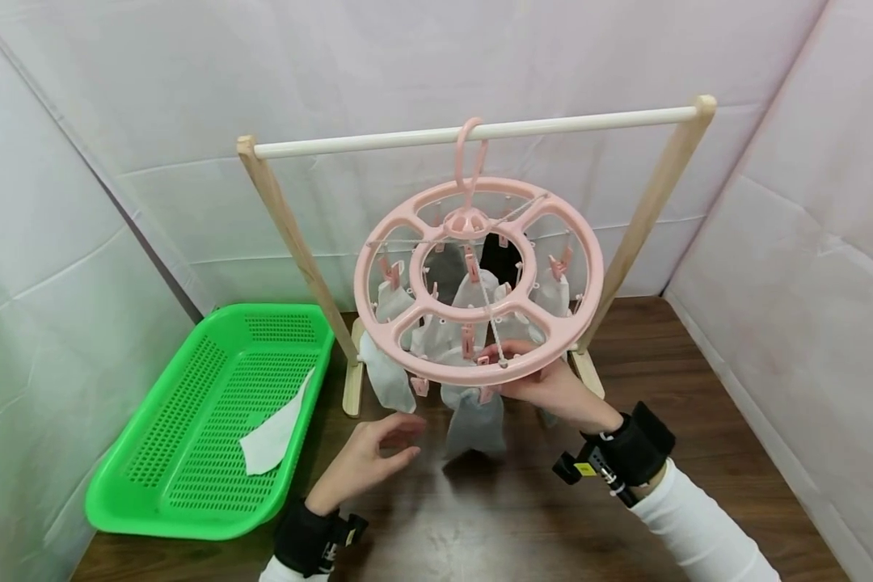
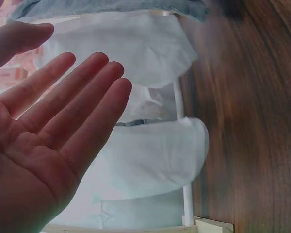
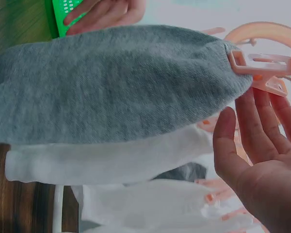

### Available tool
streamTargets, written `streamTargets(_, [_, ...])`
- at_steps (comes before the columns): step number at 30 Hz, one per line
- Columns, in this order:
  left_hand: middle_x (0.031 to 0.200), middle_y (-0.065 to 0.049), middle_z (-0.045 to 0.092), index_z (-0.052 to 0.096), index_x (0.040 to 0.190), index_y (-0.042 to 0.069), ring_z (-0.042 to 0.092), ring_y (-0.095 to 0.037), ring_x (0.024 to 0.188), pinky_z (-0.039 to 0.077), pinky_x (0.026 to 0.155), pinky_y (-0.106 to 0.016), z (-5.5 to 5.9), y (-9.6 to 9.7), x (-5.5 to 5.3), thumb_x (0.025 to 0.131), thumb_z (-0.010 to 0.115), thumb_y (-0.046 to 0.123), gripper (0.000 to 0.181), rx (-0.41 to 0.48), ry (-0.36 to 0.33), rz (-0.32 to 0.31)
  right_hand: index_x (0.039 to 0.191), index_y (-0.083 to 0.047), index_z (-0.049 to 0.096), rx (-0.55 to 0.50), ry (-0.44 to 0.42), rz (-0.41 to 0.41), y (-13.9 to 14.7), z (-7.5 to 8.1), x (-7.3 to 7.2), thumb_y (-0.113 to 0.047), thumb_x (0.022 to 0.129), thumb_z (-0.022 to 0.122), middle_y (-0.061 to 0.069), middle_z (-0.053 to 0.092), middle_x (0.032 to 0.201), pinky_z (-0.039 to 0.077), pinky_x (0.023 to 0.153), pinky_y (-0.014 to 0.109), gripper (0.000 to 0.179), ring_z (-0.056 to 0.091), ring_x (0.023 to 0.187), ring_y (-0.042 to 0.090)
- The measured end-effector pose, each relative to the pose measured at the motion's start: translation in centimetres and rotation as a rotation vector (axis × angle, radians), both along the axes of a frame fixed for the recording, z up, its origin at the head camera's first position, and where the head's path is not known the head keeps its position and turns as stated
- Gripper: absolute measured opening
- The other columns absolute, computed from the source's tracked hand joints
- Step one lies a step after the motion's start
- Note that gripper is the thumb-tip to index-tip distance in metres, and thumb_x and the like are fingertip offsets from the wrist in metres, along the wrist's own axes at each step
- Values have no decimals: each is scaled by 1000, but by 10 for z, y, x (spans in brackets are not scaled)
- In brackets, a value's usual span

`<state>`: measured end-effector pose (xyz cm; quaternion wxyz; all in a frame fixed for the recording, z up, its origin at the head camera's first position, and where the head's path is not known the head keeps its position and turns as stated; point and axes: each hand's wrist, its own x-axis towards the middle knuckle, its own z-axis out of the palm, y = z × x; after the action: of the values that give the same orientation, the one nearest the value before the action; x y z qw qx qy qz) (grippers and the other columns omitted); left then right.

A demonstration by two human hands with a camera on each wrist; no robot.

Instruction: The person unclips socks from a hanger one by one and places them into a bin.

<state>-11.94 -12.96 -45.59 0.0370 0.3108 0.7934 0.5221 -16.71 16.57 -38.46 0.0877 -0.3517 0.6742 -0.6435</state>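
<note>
A pink round clip hanger (image 1: 407, 319) hangs by its hook with several socks clipped under it. At its near rim my right hand (image 1: 553, 392) pinches a pink clothes peg (image 3: 264, 68), thumb and fingers on its handle end. That peg's jaws are on a grey sock (image 3: 121, 87), which hangs down in front of the white ones. My left hand (image 1: 371, 457) is apart from the hanger, to the left of the grey sock, holding nothing. Its fingers are extended in the left wrist view, beside a white sock (image 2: 150, 160).
The hook sits on a white rod (image 1: 582, 125) between two wooden posts. At the left stands a green basket (image 1: 211, 521) with a white cloth piece (image 1: 276, 432) inside. Below lies the dark wooden table (image 1: 524, 525), with white fabric walls behind and beside it.
</note>
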Motion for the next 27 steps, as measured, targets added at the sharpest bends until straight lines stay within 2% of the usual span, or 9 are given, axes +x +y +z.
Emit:
streamTargets(3, [116, -18, 64, 61, 120, -3, 63, -32, 105, 51, 87, -42, 2, 1, -1, 88, 68, -1, 33, 0, 23, -8, 121, 5, 58, 13, 23, 27, -6, 2, 0, 4, 91, 63, 4, 64, 111, 48, 84, 30, 30, 62, 95, 17])
streamTargets(10, [123, -16, 62, 58, 127, -2, 61, -27, 111, 49, 90, -35, 7, 4, -2, 87, 71, 2, 42, -3, 49, -7, 120, -1, 60, 18, 46, 67, -16, 4, -1, 5, 91, 62, 4, 65, 108, 48, 81, 30, 29, 59, 92, 16])
streamTargets(14, [125, -19, 60, 54, 129, -5, 59, -30, 112, 49, 91, -38, 25, 11, 4, 86, 71, -1, 46, -18, 27, -7, 120, 5, 58, 1, 86, 96, -22, 7, -2, 5, 91, 62, 6, 63, 111, 48, 82, 31, 29, 57, 95, 17])
streamTargets(15, [124, -20, 60, 54, 129, -6, 59, -30, 112, 49, 91, -38, 26, 12, 3, 86, 71, -2, 47, -17, 32, -13, 120, 5, 58, -3, 85, 103, -24, 7, -2, 5, 91, 62, 6, 63, 111, 48, 81, 31, 29, 57, 95, 17])
streamTargets(18, [126, -20, 58, 53, 130, -5, 59, -29, 112, 50, 90, -36, 27, 15, -1, 86, 72, 2, 49, -24, 34, -16, 120, 4, 58, -12, 75, 113, -28, 8, -1, 6, 90, 63, 7, 63, 109, 47, 80, 31, 30, 57, 94, 18])
streamTargets(21, [128, -17, 58, 52, 133, 0, 60, -25, 111, 50, 89, -36, 17, 17, -9, 87, 73, 8, 51, -20, 53, -19, 120, 3, 58, -16, 57, 124, -31, 10, 0, 5, 90, 64, 7, 64, 108, 48, 78, 30, 31, 59, 90, 17])
streamTargets(22, [127, -15, 59, 52, 133, 1, 61, -24, 109, 51, 88, -37, 17, 18, -9, 87, 73, 9, 51, -27, 56, -9, 121, 4, 58, -22, 52, 130, -31, 10, 0, 5, 90, 64, 8, 64, 108, 48, 78, 30, 31, 60, 90, 17])
streamTargets(24, [121, -13, 62, 53, 132, 2, 63, -21, 101, 52, 84, -38, 17, 22, -11, 88, 72, 10, 49, -39, 84, 6, 122, 5, 56, -31, 40, 143, -32, 11, 0, 4, 91, 63, 8, 65, 108, 48, 77, 30, 32, 61, 89, 17])
streamTargets(27, [88, -8, 63, 54, 131, 4, 58, -17, 75, 48, 68, -33, 17, 26, -13, 90, 70, 10, 44, -42, 131, 23, 123, 5, 55, -32, 16, 145, -34, 11, 0, 0, 92, 64, 7, 65, 109, 48, 76, 29, 33, 61, 88, 16])
